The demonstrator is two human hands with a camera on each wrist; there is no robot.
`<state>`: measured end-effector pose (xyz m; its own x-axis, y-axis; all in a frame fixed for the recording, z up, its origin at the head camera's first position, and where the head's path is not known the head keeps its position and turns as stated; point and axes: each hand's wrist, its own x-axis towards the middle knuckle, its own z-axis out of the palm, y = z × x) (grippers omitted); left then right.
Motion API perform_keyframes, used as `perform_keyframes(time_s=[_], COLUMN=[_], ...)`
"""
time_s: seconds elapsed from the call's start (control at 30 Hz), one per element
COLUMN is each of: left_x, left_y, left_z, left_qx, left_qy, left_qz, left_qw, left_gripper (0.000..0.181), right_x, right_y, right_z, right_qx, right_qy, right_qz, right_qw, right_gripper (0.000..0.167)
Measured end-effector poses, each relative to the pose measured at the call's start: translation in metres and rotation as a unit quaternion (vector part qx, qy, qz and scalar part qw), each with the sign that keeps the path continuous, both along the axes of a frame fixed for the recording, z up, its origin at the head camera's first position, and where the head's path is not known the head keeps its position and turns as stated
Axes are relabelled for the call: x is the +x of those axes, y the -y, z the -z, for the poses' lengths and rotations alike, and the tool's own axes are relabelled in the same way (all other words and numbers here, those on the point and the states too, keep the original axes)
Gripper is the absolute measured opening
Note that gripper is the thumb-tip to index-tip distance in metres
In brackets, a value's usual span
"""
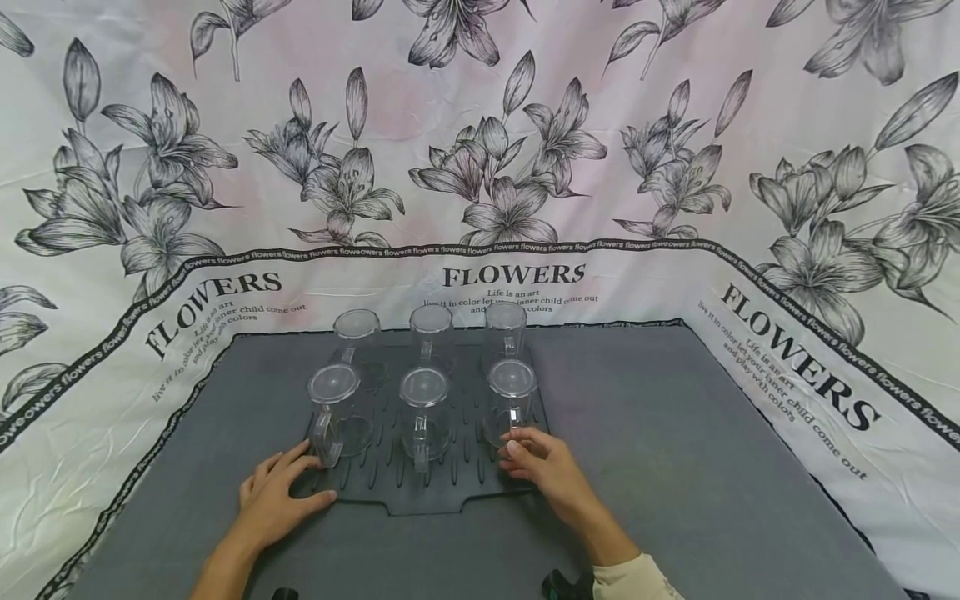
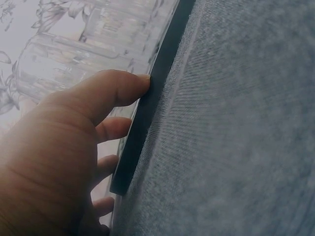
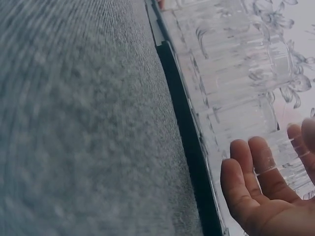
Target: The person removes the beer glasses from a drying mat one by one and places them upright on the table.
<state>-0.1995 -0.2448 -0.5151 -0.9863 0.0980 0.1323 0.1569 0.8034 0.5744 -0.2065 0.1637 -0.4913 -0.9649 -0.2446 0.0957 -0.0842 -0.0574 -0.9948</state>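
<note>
Several clear glass mugs stand upside down in two rows on a dark ridged drying mat (image 1: 468, 492). At the front right mug (image 1: 512, 379), my right hand (image 1: 546, 471) pinches the handle between thumb and forefinger; its other fingers (image 3: 234, 184) stay loosely bent. My left hand (image 1: 273, 504) rests at the mat's front left corner, thumb touching the front edge (image 2: 133, 142) and fingers spread along the left side. Near those fingers is the front left mug (image 1: 334, 385), its handle turned toward the hand. The front middle mug (image 1: 424, 387) stands between the hands.
Behind the front row stand the back mugs (image 1: 431, 318). A grey cloth (image 1: 675, 467) covers the table. White flower-printed fabric (image 1: 510, 167) rises at the back and both sides. A dark object (image 1: 566, 586) shows by the right wrist at the bottom edge.
</note>
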Motion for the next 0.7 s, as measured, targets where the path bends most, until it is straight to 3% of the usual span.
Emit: perform_keyframes(time_s=[0.37, 0.57, 0.7], left_x=[0.001, 0.002, 0.0], left_y=[0.0, 0.0, 0.0], left_z=[-0.001, -0.003, -0.004], left_qx=[-0.007, -0.004, -0.003], left_qy=[0.005, 0.007, 0.006], left_qz=[-0.002, 0.0, 0.001], left_qw=[1.0, 1.0, 1.0], left_gripper=[0.055, 0.053, 0.053], right_x=[0.003, 0.006, 0.008], right_y=[0.0, -0.003, -0.007], right_z=[-0.008, -0.022, -0.035], right_qx=[0.007, 0.001, 0.025], right_qy=[-0.039, -0.073, -0.109], right_qz=[0.032, 0.048, 0.064], right_qw=[0.9987, 0.9962, 0.9916], right_gripper=[0.033, 0.031, 0.027])
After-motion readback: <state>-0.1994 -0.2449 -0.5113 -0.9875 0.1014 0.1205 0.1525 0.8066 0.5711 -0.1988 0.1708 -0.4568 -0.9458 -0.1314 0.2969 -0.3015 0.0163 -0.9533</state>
